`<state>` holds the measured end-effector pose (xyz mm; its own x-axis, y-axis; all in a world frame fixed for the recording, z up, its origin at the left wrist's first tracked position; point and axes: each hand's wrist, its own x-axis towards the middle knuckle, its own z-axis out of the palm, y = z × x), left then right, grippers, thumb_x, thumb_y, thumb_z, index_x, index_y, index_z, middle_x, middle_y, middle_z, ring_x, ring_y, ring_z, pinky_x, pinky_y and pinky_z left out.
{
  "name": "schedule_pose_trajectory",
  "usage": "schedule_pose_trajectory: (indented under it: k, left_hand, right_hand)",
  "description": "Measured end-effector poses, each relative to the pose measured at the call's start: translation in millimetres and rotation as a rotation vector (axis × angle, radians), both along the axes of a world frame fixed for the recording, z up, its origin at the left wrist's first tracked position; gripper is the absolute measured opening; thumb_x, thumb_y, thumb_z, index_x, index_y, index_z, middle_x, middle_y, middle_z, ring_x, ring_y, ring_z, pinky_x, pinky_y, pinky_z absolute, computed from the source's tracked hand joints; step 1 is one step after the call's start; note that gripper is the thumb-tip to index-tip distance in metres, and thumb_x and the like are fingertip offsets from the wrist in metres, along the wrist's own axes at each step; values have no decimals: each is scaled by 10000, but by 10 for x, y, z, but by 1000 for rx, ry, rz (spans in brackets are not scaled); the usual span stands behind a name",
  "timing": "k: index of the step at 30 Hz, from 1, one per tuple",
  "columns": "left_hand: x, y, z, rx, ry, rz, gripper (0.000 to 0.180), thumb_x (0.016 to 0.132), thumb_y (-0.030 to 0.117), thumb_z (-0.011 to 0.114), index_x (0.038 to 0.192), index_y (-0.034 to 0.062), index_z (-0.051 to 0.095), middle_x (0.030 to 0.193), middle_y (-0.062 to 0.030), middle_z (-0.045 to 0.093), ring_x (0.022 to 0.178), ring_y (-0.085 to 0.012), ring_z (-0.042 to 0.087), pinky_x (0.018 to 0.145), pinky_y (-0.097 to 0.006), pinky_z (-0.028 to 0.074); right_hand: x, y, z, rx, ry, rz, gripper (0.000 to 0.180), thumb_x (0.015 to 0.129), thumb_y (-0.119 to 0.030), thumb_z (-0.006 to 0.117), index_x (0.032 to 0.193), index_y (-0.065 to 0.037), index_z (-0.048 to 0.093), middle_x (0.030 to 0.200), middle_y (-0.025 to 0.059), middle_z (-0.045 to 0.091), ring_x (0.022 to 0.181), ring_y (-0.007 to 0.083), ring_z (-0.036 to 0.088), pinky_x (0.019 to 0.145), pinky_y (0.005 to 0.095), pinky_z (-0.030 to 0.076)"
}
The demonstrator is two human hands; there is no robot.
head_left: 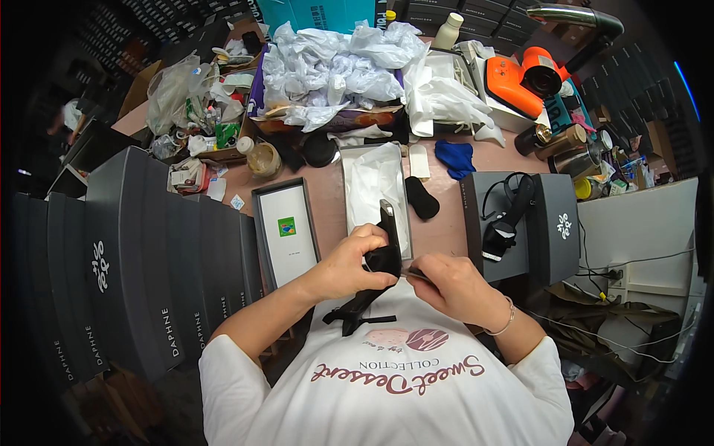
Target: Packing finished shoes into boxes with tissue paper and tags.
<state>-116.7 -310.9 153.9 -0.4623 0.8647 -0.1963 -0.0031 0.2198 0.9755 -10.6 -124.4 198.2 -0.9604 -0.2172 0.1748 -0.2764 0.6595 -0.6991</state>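
My left hand is closed round a black strappy sandal, held upright in front of my chest with its pale-edged sole at the top. The sandal's heel strap hangs down over my white shirt. My right hand is closed beside it, pinching a thin dark piece whose kind I cannot make out. Just beyond my hands lies an open shoebox lined with white tissue paper. The other black sandal rests on its side on a grey shoebox at right.
A white-lined box lid lies left of the tissue-lined box. Tall stacks of grey shoeboxes stand at far left. Behind are a carton of crumpled tissue, a jar, a blue cloth, a black pad and an orange device.
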Motion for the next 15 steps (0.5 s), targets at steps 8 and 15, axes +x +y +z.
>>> schedule_pose_trajectory:
  k: [8, 15]
  left_hand:
    - [-48, -82, -38, -9, 1, 48, 343, 669, 148, 766, 914, -13, 588, 1050, -96, 474, 1037, -220, 453, 919, -301, 368]
    - [-44, -93, -45, -13, -33, 21, 342, 676, 137, 753, 924, -12, 571, 1080, -97, 464, 1040, -214, 454, 936, -298, 362]
  right_hand:
    - [-29, -117, -74, -92, -122, -39, 146, 818, -68, 642, 892, -9, 530, 774, 159, 583, 639, 341, 601, 545, 394, 469]
    - [-145, -242, -197, -151, 40, -97, 162, 794, -54, 676, 900, 13, 573, 713, 154, 573, 588, 302, 586, 531, 350, 461]
